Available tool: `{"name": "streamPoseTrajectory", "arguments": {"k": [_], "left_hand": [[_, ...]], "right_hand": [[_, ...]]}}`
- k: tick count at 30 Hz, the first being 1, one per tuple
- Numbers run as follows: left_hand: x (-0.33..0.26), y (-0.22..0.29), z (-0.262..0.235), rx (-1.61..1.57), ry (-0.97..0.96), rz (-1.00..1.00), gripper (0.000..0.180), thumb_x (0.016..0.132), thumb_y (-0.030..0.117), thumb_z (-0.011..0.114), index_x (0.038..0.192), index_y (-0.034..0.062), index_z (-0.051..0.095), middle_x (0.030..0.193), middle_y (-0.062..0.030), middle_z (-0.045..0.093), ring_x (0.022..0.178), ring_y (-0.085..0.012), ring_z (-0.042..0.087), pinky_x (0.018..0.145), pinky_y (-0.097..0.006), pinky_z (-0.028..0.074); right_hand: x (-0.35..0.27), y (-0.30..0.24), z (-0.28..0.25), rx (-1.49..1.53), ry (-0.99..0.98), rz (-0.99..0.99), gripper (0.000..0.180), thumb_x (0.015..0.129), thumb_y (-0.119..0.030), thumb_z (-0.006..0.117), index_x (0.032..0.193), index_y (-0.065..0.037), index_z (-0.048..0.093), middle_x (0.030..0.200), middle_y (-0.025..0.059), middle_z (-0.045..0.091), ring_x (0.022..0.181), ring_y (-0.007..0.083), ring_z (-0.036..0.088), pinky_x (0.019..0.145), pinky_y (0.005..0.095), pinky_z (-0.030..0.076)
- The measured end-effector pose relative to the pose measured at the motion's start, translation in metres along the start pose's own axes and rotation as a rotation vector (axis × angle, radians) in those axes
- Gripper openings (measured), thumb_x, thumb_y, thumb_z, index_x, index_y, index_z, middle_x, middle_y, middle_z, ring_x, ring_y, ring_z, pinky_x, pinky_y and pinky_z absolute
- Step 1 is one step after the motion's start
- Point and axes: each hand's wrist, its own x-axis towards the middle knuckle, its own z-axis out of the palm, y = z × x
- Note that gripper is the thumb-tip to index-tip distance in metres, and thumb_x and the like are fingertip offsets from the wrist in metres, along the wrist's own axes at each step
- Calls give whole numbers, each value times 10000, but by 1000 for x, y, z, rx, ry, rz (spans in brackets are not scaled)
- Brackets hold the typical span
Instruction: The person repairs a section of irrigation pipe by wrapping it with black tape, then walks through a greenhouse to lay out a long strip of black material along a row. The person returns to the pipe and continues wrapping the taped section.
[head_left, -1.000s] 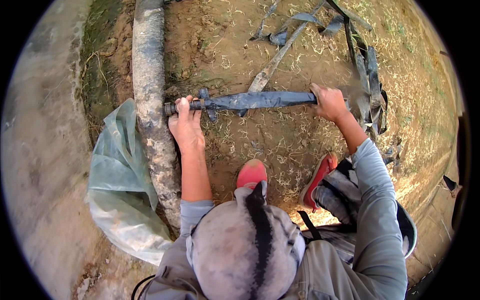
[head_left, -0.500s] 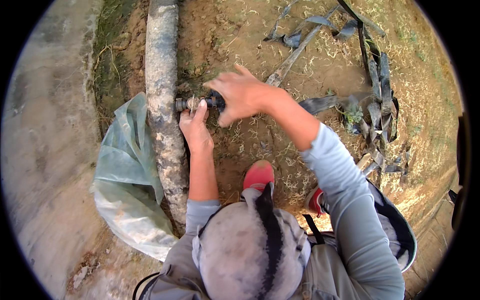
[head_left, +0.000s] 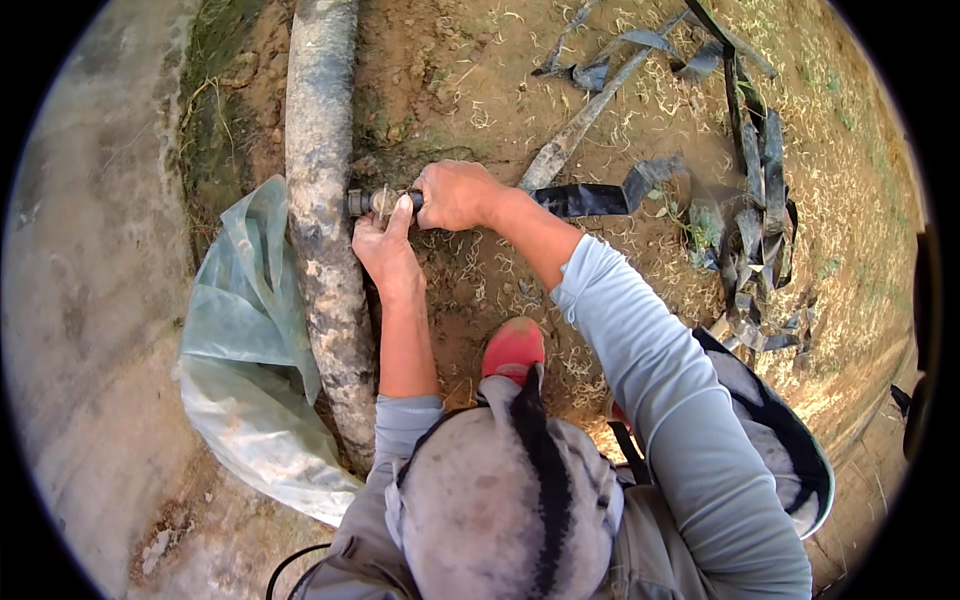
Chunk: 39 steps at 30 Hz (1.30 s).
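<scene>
**Listener:** What were the hands doing, and where?

**Describer:** Seen from above, a person crouched on bare soil beside a thick, mud-caked main pipe [head_left: 322,200] that ran up and down the left of the view. A small dark connector fitting [head_left: 372,202] stuck out sideways from that pipe. The left hand [head_left: 385,250] sat just under the fitting, its fingers closed up against it. The right hand [head_left: 455,195] was wrapped tight around the end of a flat black irrigation tape [head_left: 585,200], right where the tape met the fitting.

**Listener:** How would that step go well?

**Describer:** In my judgement, by bracing the fitting with the left hand so it did not twist in the pipe, and pushing the tape on straight (a skewed end would likely leak or slip off).

**Listener:** And the count?

**Describer:** One main pipe, one fitting, one tape in hand. One crumpled, pale plastic sheet [head_left: 250,370] lay left of the pipe. A tangle of loose tape strips [head_left: 755,200] lay at upper right, too knotted to count. One red shoe [head_left: 513,347] showed clearly.
</scene>
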Motion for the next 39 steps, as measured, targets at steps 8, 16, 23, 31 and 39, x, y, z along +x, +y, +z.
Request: {"name": "streamPoseTrajectory", "arguments": {"k": [8, 16, 23, 31, 39], "left_hand": [[-3, 3, 2, 21, -6, 10, 262, 781, -39, 694, 993, -46, 539, 970, -86, 598, 852, -136, 577, 759, -268, 484], [-3, 1, 6, 75, 10, 86, 249, 804, 32, 704, 979, -47, 544, 931, -80, 608, 790, -135, 580, 717, -282, 496], [-5, 0, 10, 102, 37, 146, 228, 803, 62, 714, 951, -28, 566, 901, -55, 604, 748, -124, 573, 656, -264, 488], [2, 16, 20, 76, 63, -73, 192, 834, 149, 692, 717, 83, 555, 703, 14, 548, 564, -61, 472, 486, -217, 352], [6, 4, 28, 244, 175, 83, 198, 797, 75, 685, 700, 2, 529, 738, -16, 545, 636, -101, 491, 549, -301, 423]], "right_hand": [[0, 6, 12, -118, 189, -67, 188, 682, -216, 592, 756, -65, 676, 870, 184, 666, 872, 373, 625, 749, 462, 496], [0, 1, -7, -14, -34, -34, 221, 687, -240, 598, 762, -45, 671, 874, 197, 663, 869, 382, 625, 752, 465, 497], [4, 6, 4, -30, 54, -41, 280, 659, -284, 635, 800, -47, 685, 902, 200, 664, 892, 380, 625, 765, 449, 502], [-1, -8, -21, -7, -192, -5, 310, 646, -301, 648, 800, -33, 679, 913, 196, 667, 889, 367, 629, 751, 441, 501], [-4, 1, 3, -56, 78, -53, 238, 678, -251, 600, 744, -32, 663, 848, 210, 656, 850, 392, 619, 740, 462, 492]]}}
